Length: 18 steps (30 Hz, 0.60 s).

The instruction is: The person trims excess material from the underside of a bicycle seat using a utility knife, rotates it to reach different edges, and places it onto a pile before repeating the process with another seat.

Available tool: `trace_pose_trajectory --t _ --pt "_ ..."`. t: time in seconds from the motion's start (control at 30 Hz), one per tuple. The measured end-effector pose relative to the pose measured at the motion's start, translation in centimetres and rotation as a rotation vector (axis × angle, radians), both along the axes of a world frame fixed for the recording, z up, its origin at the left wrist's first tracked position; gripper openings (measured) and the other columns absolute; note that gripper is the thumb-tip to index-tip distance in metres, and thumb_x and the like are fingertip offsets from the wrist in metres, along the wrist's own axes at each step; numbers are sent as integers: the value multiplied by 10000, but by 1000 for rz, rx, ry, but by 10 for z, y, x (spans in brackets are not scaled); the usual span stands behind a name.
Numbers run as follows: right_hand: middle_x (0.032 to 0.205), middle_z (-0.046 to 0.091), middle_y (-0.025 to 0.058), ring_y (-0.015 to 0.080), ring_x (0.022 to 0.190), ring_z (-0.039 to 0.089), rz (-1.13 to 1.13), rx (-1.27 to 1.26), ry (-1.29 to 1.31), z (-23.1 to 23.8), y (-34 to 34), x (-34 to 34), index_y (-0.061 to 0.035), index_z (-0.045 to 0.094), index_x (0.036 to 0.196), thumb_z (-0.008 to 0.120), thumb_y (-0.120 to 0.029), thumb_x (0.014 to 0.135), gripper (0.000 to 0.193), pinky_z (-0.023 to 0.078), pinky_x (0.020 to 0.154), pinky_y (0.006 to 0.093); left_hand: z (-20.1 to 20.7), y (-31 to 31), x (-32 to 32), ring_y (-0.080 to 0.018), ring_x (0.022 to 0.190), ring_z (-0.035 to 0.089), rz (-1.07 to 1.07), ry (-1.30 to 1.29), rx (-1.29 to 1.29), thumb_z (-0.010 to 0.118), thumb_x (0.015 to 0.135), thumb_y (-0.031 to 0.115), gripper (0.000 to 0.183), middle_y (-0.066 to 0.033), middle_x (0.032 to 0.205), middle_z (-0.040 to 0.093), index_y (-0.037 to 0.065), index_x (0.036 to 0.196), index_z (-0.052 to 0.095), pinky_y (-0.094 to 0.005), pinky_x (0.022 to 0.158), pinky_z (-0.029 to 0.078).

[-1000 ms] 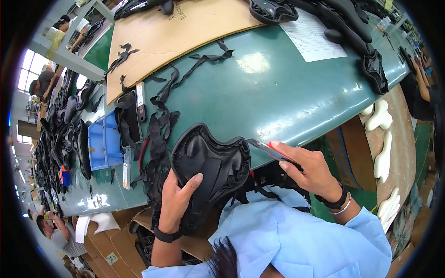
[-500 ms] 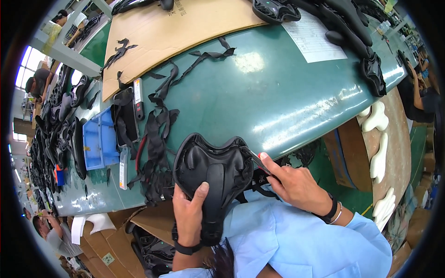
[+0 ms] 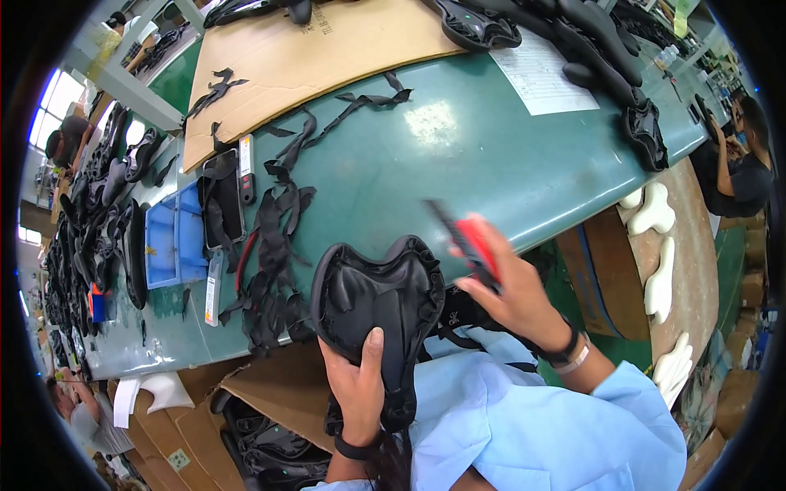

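Head view: left hand (image 3: 358, 389) clamps the black shell (image 3: 379, 304) at the table (image 3: 377, 176) edge; right hand's (image 3: 517, 296) fingers wrap a blurred cutter (image 3: 473, 247), clear of it. Loose strips (image 3: 277, 237) suggest some trimming done; rim remainder unclear.

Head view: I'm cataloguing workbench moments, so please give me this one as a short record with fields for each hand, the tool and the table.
Left hand: holds the black molded piece, wide end pointing away from the person
Right hand: grips a red-and-black tool
Tool state: motion-blurred, apart from the piece; blade not clear
Table: green, bearing black strips, a blue bin, a cardboard sheet and a paper sheet
Right side: white shaped pieces on a brown surface
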State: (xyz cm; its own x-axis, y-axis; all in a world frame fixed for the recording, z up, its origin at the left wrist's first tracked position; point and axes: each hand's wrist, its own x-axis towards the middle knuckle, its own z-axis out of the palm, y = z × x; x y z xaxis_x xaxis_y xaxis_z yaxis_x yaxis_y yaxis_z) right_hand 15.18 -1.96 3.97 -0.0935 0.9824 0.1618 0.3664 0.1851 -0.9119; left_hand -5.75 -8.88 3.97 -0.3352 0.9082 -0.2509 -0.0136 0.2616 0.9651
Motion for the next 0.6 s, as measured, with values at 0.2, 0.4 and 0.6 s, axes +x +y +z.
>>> trace_pose_trajectory --t 0.2,0.4,0.6 --pt "1232 576 250 442 1054 592 337 132 -156 -11 27 -21 2 413 1371 698 28 762 673 500 870 461 -15 19 -11 -188 1146 529 0 -105 76 639 929 124 490 -111 1288 542 -40 1345 437 -324 1026 389" --pt "1076 620 238 413 1016 618 392 -98 91 21 31 -37 1 457 1306 665 -116 853 513 486 869 409 -18 44 23 -206 1125 585 202 -562 95 516 1023 296 425 -116 1295 557 2 1326 469 -354 976 479" --pt "879 570 -9 77 791 533 292 -363 157 24 108 -14 -29 554 1135 745 -122 801 395 451 705 253 17 61 4 -219 772 688 -849 -306 -639 546 995 334 398 -168 942 691 -56 1052 597 -287 624 541"
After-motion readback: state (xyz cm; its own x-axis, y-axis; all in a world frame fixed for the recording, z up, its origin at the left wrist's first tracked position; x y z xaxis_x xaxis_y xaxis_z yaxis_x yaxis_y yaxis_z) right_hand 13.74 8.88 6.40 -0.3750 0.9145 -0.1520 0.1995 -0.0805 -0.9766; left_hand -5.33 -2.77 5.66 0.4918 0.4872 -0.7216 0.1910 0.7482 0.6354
